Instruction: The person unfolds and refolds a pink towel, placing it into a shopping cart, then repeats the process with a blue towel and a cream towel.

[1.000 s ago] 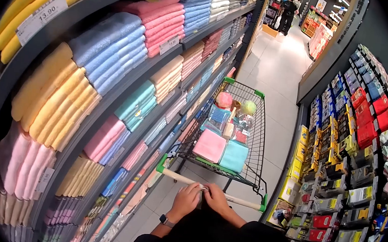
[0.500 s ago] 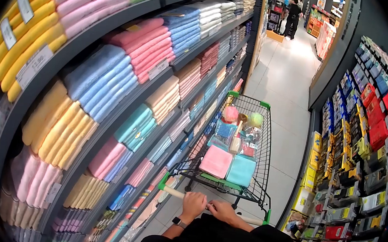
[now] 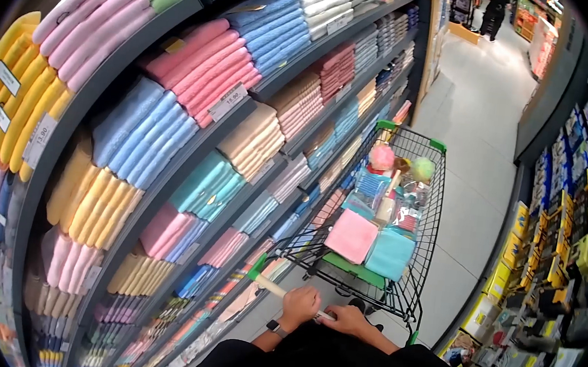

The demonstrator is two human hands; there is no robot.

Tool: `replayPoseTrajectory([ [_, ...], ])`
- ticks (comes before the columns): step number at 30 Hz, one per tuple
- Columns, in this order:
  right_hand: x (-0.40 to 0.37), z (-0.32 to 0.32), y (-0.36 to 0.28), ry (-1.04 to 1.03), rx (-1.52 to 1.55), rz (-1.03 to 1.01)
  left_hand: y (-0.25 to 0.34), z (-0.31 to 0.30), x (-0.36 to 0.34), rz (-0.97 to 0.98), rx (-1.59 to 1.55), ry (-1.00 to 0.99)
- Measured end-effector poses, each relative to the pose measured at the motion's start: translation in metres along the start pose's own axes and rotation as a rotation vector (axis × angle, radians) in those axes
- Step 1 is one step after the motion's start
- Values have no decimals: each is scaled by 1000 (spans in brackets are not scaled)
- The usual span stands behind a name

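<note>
My left hand, with a dark watch at its wrist, is closed round the pale handle of a shopping cart. Close beside it, my right hand also has its fingers wrapped over the handle. In the black wire cart with green corners lie a folded pink towel and a folded turquoise towel. Beyond them are packaged items, a pink puff and a pale green puff.
Shelves of folded towels in many colours line the left side, close to the cart. Packaged goods hang along the right. A tiled aisle runs ahead, where a person in dark clothes stands in the distance.
The view has turned left, so the cart, aisle and distant person sit further right in the frame. Shoes now show beneath the cart. Both hands remain on the handle.
</note>
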State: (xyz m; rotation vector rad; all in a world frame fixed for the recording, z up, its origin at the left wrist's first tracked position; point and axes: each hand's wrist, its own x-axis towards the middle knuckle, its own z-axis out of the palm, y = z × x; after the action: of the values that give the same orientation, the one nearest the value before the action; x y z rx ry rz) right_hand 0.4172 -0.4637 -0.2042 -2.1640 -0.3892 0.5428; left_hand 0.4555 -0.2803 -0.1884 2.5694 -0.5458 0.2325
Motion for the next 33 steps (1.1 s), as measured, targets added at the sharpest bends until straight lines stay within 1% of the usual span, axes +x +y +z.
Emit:
replayPoseTrajectory([
  [3, 4, -6, 14, -10, -15, -23, -1, 15, 7, 1, 8, 2],
  [5, 6, -18, 15, -45, -22, 4, -1, 22, 12, 7, 19, -11],
  [6, 6, -21, 18, -36, -6, 1, 8, 18, 21, -3, -24, 13],
  [8, 11, -26, 23, -21, 27, -30, 10, 24, 27, -10, -3, 23],
  [9, 12, -32, 22, -67, 27, 1, 11, 25, 29, -4, -6, 15],
  [16, 16, -56, 24, -14, 76, 2, 16, 28, 52, 20, 23, -53],
  [20, 24, -58, 23, -14, 37, 51, 11, 32, 59, 50, 10, -77],
  [24, 40, -50, 19, 16, 54, 22, -1, 30, 65, 93, -18, -113],
  [25, 46, -46, 16, -5, 46, 51, -4, 28, 67, 107, -45, -136],
  [28, 73, -33, 14, -184, -125, 130, -16, 22, 72, 158, -73, -169],
  [29, 81, -30, 13, -204, -126, 138, -23, 21, 74, 177, -55, -204],
  [33, 102, -23, -2, -150, -112, 171, -48, 10, 86, 225, -91, -218],
])
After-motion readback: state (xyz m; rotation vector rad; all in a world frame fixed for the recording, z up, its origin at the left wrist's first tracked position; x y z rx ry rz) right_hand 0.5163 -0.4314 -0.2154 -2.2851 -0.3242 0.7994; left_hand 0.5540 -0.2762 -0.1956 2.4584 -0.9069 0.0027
